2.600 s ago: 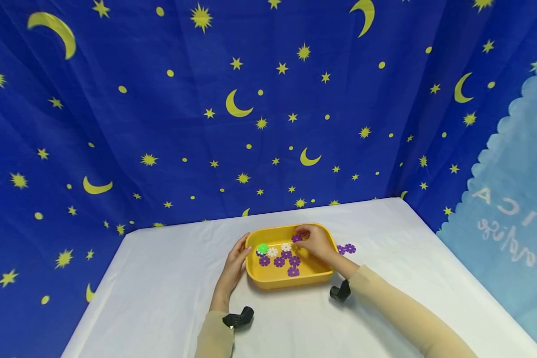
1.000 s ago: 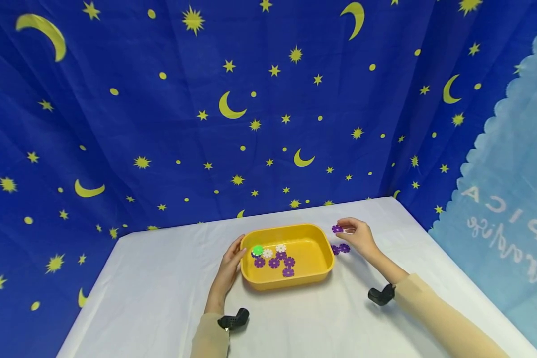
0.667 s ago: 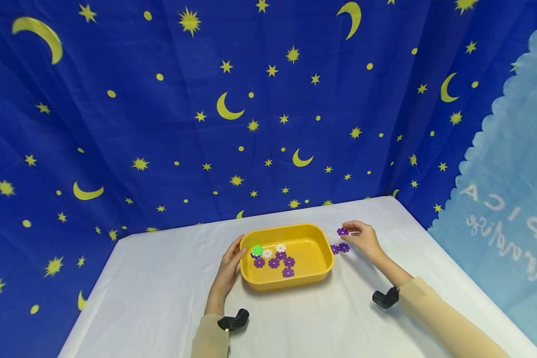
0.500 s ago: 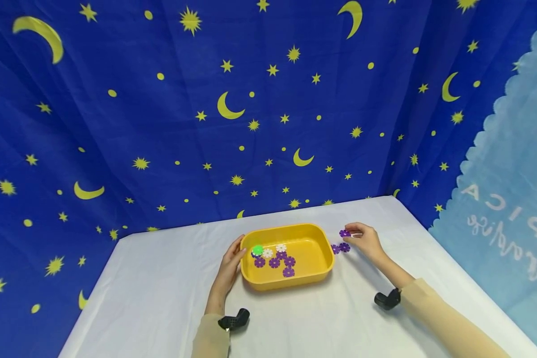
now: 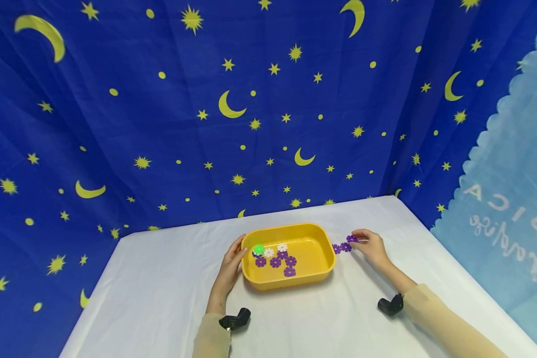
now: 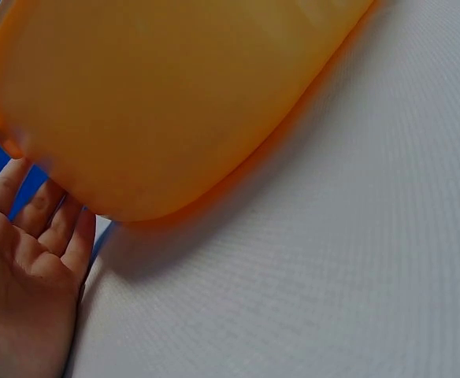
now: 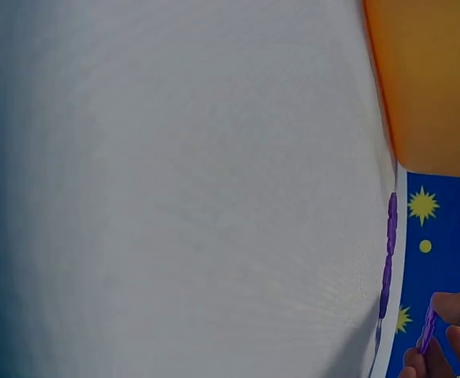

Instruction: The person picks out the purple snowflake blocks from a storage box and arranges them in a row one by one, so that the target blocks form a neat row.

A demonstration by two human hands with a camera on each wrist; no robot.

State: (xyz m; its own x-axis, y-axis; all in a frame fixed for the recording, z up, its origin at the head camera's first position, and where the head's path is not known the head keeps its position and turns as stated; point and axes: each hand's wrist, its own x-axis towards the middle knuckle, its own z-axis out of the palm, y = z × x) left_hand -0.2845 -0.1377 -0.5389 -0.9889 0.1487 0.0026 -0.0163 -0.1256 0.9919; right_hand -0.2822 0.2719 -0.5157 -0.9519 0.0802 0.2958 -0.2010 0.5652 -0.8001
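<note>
In the head view my left hand grips the left end of a yellow plastic bin, thumb at the rim, fingers along the outside. The left wrist view has the fingers against the bin's wall. My right hand pinches a purple snowflake disc between thumb and fingers, right of the bin. In the right wrist view this disc is on edge, a little off the table. Two more purple discs lie in a row between it and the bin.
Inside the bin are several purple discs, two white discs and a green disc over a darker one. White cloth covers the table. A blue star-and-moon curtain hangs behind, with a light blue cloth at right.
My right hand took a purple disc from the bin, carried it right over the rim, then lowered it toward the two discs on the table. The left hand stayed on the bin.
</note>
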